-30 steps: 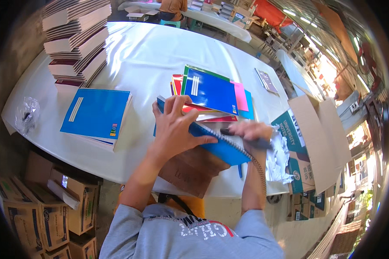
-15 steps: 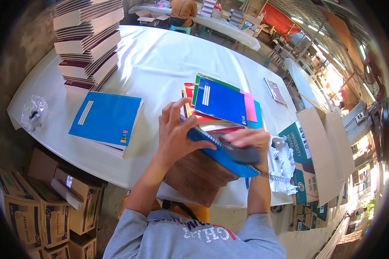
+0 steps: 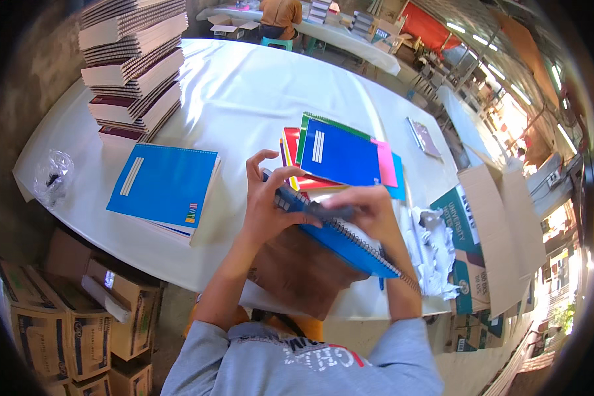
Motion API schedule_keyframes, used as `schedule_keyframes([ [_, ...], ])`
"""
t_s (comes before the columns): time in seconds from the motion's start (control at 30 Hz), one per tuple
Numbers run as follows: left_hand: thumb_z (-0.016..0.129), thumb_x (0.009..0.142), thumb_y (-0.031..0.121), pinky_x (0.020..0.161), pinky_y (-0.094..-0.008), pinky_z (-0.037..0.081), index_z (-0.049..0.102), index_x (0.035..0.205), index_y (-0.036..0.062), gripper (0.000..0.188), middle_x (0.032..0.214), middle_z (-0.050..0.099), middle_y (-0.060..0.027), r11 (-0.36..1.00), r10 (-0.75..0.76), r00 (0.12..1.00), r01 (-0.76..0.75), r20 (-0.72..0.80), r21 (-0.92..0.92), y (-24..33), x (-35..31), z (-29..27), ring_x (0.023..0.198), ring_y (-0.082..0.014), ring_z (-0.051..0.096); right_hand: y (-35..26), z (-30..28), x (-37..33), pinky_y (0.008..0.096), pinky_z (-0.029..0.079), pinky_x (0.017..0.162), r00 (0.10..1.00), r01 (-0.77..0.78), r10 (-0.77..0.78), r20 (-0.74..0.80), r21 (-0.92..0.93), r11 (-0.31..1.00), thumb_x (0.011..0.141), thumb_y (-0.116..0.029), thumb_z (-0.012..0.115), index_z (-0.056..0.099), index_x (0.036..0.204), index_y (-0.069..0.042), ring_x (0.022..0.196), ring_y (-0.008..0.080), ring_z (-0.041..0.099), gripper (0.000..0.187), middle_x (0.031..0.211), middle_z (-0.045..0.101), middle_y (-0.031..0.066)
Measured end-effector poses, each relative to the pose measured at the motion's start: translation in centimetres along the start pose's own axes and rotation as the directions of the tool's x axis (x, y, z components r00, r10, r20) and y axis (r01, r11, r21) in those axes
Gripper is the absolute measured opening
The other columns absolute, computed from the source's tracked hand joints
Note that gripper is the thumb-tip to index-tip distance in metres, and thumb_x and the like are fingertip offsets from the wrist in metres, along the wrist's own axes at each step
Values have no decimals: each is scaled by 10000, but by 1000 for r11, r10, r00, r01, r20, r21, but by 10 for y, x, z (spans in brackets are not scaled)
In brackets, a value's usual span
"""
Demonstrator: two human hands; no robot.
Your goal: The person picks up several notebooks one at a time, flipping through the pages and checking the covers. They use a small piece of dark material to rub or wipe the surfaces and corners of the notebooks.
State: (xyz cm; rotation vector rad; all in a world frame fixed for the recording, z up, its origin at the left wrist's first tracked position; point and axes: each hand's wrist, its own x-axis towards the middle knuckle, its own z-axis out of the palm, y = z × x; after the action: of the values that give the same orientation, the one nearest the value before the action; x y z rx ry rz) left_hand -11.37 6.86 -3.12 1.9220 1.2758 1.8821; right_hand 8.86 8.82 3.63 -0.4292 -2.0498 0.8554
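A blue notebook [image 3: 346, 249] stands tilted with its spine upward over a brown board [image 3: 294, 277]. My left hand [image 3: 268, 201] is closed round the notebook's far left end, thumb on the near side. Along the spine runs a dark wire coil [image 3: 376, 249], its loose tail reaching past the near right corner. My right hand [image 3: 369, 206] grips a dark object [image 3: 330, 211], smeared by motion, against the spine close to my left thumb; its kind cannot be made out. Just beyond lies a pile of coloured notebooks [image 3: 346, 153], a dark blue one uppermost.
Light blue notebooks [image 3: 162, 181] lie at left, before a tall stack of spiral-bound notebooks [image 3: 135, 79]. Clear crumpled plastic [image 3: 54, 177] rests near the left edge. Torn white paper [image 3: 432, 251] and an open carton [image 3: 495, 237] are at right. Cartons [image 3: 79, 323] stand below left.
My right hand has moved up and left along the spine with the dark object, closer to my left hand. My left hand keeps hold of the notebook. The view has shifted slightly.
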Motion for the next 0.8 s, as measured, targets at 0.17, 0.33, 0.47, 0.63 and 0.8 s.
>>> schedule_keyframes([
  [0.17, 891, 374, 405, 742, -357, 413, 569, 975, 130, 735, 1133, 383, -126, 997, 77, 997, -77, 0, 29, -12, -2, -2, 1024, -277, 419, 8, -3, 3, 243, 504, 701, 990, -137, 139, -6, 130, 982, 614, 124, 583, 690, 904, -9, 780, 139, 655, 337, 838, 690, 116],
  [0.33, 914, 335, 374, 773, -380, 417, 323, 1217, 98, 1097, 1074, 413, -101, 993, -38, 999, 33, -38, -111, -7, 5, 1, 997, -252, 461, 26, 1, 8, 232, 509, 685, 929, -365, 361, -85, -33, 931, 653, 110, 593, 697, 920, -27, 735, 150, 660, 318, 852, 690, 115],
  [0.47, 938, 341, 246, 784, -302, 374, 303, 1046, 102, 960, 976, 367, -35, 891, -335, 937, 350, 101, -288, -19, 0, -2, 897, -145, 396, 9, 15, 27, 231, 514, 701, 994, 58, -61, 89, 33, 998, 663, 123, 559, 694, 925, -16, 753, 153, 662, 326, 865, 687, 133],
  [0.63, 935, 337, 359, 757, -290, 395, 263, 927, 63, 942, 881, 360, -77, 964, -174, 983, 181, 54, -193, -37, -2, 1, 817, -190, 397, 13, 16, 40, 243, 517, 715, 991, -92, 91, 94, 10, 996, 623, 112, 604, 702, 924, -52, 784, 157, 663, 357, 876, 689, 97],
  [0.8, 947, 316, 251, 770, -271, 362, 244, 931, 95, 947, 908, 320, -38, 954, -207, 972, 226, 112, -198, -20, 0, 0, 833, -140, 355, 36, 18, 42, 238, 513, 698, 986, -143, 149, 73, -76, 987, 664, 127, 604, 692, 965, -51, 785, 114, 645, 360, 891, 689, 99],
])
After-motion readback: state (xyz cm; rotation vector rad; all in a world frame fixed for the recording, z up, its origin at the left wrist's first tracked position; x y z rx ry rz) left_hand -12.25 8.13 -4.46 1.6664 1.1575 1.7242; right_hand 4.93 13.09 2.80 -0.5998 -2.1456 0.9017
